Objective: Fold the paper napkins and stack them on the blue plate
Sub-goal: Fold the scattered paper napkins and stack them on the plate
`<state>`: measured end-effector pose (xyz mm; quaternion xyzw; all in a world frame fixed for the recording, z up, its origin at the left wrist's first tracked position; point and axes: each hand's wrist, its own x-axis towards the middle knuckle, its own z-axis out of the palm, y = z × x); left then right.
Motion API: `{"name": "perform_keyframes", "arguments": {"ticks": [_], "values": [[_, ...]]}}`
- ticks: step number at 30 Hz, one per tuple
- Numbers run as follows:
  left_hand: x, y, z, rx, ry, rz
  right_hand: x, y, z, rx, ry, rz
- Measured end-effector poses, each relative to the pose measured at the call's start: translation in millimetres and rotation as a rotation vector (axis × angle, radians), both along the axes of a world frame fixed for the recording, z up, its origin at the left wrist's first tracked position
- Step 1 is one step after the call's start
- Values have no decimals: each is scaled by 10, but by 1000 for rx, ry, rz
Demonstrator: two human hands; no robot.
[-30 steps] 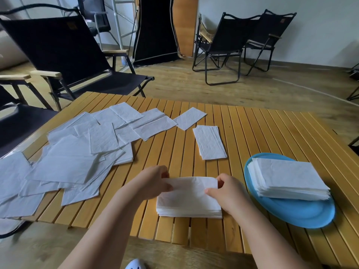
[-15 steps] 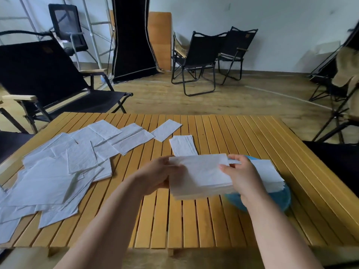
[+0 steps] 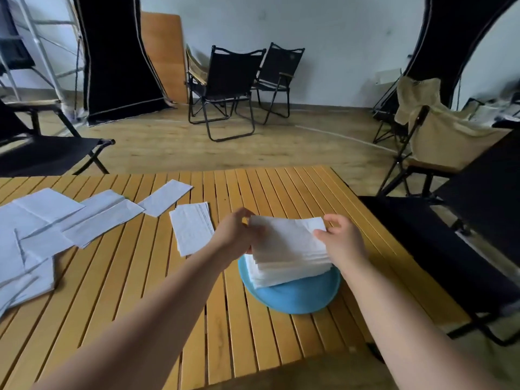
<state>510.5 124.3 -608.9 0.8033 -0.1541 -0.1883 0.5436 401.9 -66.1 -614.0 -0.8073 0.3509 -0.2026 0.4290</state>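
Observation:
A thick stack of folded white napkins (image 3: 289, 251) rests on the blue plate (image 3: 298, 296) on the slatted wooden table. My left hand (image 3: 235, 235) grips the stack's left end, thumb on top. My right hand (image 3: 342, 243) holds the right end, fingers curled at its far corner. A smaller pile of folded napkins (image 3: 192, 228) lies just left of the plate. Several unfolded napkins (image 3: 36, 235) are spread over the table's left side.
The wooden table (image 3: 157, 277) ends just right of the plate. A black camp chair (image 3: 464, 249) stands against the table's right edge, another black chair (image 3: 45, 153) at the far left. Folding chairs (image 3: 225, 88) stand on the floor behind.
Both hands lifted the folded stack from the table's front and carried it right, setting it on top of the napkins on the blue plate. The camera turned right.

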Motion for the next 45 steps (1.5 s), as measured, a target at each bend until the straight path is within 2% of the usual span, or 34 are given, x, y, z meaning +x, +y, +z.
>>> {"name": "perform_keyframes", "arguments": {"ticks": [4, 10, 13, 17, 23, 28, 32, 35, 40, 45], "values": [[24, -90, -131, 78, -61, 41, 111, -95, -89, -30, -18, 16], [-9, -115, -257, 335, -331, 72, 139, -50, -308, -110, 93, 17], [-74, -125, -326, 441, -436, -47, 103, -32, -408, -126, 143, 2], [-175, -160, -461, 461, -291, -238, 64, -10, -485, -51, 183, 14], [-248, -172, -675, 394, -146, -193, 88, 35, -531, -25, 177, 16], [-280, -139, -651, 373, -167, -180, 58, 102, -502, -69, 165, -30], [-266, 17, -560, 428, -238, -151, -23, 264, -386, -305, 120, -58], [-237, 270, -471, 499, -297, -115, -16, 522, -261, -457, 111, 30], [-211, 970, -415, 591, -324, -9, 109, 1303, -178, -393, 72, 230], [-233, 1755, -475, 654, -307, 108, 257, 2095, -262, -260, 118, 345]]}}
